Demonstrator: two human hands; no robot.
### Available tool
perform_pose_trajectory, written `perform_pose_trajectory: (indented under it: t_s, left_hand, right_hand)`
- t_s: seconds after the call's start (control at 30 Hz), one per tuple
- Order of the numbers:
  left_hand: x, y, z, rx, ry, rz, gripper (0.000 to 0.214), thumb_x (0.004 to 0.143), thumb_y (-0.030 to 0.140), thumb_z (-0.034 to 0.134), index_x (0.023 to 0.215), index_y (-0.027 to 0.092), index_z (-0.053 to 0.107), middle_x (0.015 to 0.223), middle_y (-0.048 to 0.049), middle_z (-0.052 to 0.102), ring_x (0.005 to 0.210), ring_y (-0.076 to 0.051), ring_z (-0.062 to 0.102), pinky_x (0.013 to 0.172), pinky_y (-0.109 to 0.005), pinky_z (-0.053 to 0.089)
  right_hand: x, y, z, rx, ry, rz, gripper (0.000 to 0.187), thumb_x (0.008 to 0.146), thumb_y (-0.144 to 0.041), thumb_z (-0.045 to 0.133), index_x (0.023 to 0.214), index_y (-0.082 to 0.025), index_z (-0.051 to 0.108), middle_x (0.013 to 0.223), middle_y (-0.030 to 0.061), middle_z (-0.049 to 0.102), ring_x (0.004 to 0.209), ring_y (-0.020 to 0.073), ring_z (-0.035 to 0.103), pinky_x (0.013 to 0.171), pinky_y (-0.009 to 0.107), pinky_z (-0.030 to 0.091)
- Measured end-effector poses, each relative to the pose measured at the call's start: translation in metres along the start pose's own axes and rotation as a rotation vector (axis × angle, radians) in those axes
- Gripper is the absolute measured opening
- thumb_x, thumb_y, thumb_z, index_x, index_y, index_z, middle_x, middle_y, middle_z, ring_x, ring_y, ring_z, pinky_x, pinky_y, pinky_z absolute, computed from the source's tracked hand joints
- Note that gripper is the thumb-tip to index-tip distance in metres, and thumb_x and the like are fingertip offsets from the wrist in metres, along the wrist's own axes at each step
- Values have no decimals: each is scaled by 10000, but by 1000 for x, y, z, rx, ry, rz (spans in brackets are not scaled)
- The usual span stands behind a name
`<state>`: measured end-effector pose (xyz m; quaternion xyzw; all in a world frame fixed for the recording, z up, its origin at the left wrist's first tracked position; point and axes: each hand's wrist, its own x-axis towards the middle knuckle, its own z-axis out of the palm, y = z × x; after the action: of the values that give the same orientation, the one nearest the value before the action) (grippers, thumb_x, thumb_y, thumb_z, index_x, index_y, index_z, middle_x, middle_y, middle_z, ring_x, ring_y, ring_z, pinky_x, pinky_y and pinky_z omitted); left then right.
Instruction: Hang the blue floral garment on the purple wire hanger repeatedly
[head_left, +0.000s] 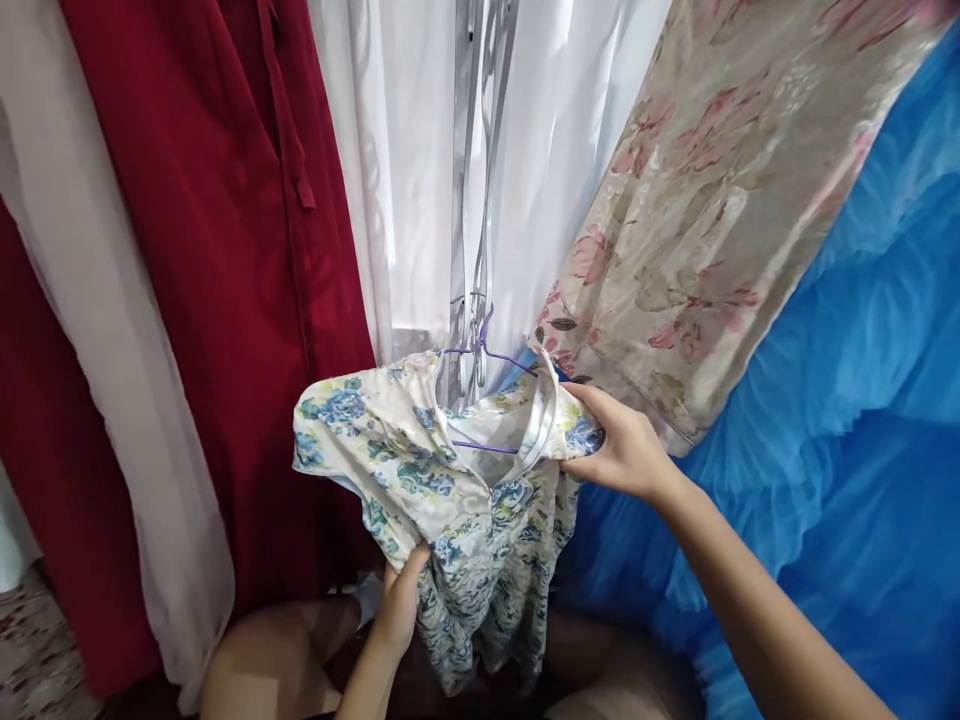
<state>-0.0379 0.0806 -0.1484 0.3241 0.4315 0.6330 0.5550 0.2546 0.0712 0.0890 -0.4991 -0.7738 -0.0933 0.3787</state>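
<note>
A white blouse (pixel 465 540) with blue, green and yellow flowers hangs in front of me on a thin purple hanger (pixel 486 340). The hanger's hook and part of its shoulders show through the open neckline; its lower bar crosses inside the collar. My right hand (pixel 619 440) is closed on the blouse's shoulder at the right, thumb on top and fingers below. With my left hand (pixel 403 600) I grip the side of the blouse below the sleeve at the left, thumb in front. The fingers of that hand are mostly hidden behind the cloth.
Long garments hang all round: a dark red one (pixel 217 220) and a sheer pale one (pixel 97 200) at left, white cloth (pixel 405 150) with grey straps (pixel 480 180) behind, a beige floral one (pixel 675 220) and blue ruffled tulle (pixel 847 420) at right. Patterned floor (pixel 45 650) shows lower left.
</note>
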Motion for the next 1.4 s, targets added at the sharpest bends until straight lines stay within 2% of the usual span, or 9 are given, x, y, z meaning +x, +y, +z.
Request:
perform_pose_trajectory:
  t_s: [0.17, 0.33, 0.43, 0.5, 0.6, 0.7, 0.93, 1.2, 1.4]
  left_hand:
    - [-22, -18, -15, 39, 169, -44, 596, 814, 447, 673, 1366, 238, 589, 1390, -72, 653, 1463, -301, 431, 1233, -434, 324]
    - [-31, -19, -19, 1, 93, -132, 695, 831, 662, 624, 1414, 286, 581, 1357, -49, 682, 1420, -317, 490, 1215, -458, 374]
    - [-47, -19, -10, -62, -8, -177, 779, 793, 734, 630, 1428, 285, 587, 1378, -61, 669, 1425, -327, 481, 1219, -451, 372]
    - [-59, -24, -5, -60, -58, -212, 824, 763, 741, 664, 1436, 273, 584, 1426, -75, 633, 1441, -338, 456, 1222, -453, 364]
    - [-74, -38, -1, -55, -57, -280, 893, 742, 832, 599, 1416, 246, 605, 1468, -105, 593, 1482, -345, 389, 1234, -445, 338]
    - [-84, -46, 3, -72, -59, -305, 953, 726, 884, 552, 1399, 213, 617, 1510, -134, 546, 1501, -361, 345, 1238, -453, 326]
    - [-99, -18, 16, 54, -169, -173, 785, 723, 632, 792, 1378, 232, 630, 1581, -94, 464, 1545, -342, 238, 1279, -429, 224]
    - [-103, -7, 23, 75, -219, -150, 694, 717, 475, 849, 1351, 272, 654, 1509, -69, 554, 1498, -362, 354, 1263, -463, 290]
    - [-83, -15, 5, 181, 23, -112, 630, 708, 473, 836, 1264, 222, 677, 1341, -108, 681, 1429, -387, 459, 1231, -496, 328]
  right_hand:
    - [-14, -1, 19, 47, 54, 96, 840, 701, -256, 738, 1490, -256, 451, 1392, 113, 610, 1255, 349, 594, 1014, 452, 489]
    - [-90, -23, 101, 255, 602, 430, 567, 875, -307, 649, 1425, -265, 516, 1465, 139, 512, 1382, 363, 435, 1136, 585, 331]
    - [-147, -59, 155, 659, 731, 786, 179, 920, -375, 650, 1055, -259, 671, 1037, 87, 692, 976, 298, 639, 856, 422, 507]
    - [-165, -79, 169, 949, 488, 882, 308, 966, -482, 568, 812, -230, 652, 638, 22, 607, 601, 222, 561, 589, 324, 440]
    - [-150, -89, 157, 1131, 147, 806, 479, 976, -592, 506, 720, -204, 623, 472, -25, 478, 463, 163, 415, 507, 284, 315]
    - [-120, -85, 134, 1095, 35, 712, 434, 952, -579, 580, 740, -200, 587, 546, -27, 530, 525, 145, 438, 556, 267, 336]
    - [-117, -99, 144, 1162, 256, 854, 382, 913, -607, 615, 854, -239, 536, 521, -91, 378, 473, 121, 314, 471, 231, 250]
    - [-112, -103, 134, 1230, 235, 862, 368, 885, -536, 662, 760, -232, 497, 509, -105, 301, 467, 95, 212, 462, 231, 174]
    - [-122, -97, 124, 1218, 181, 843, 331, 878, -424, 644, 661, -213, 510, 463, -77, 382, 440, 91, 250, 478, 239, 187]
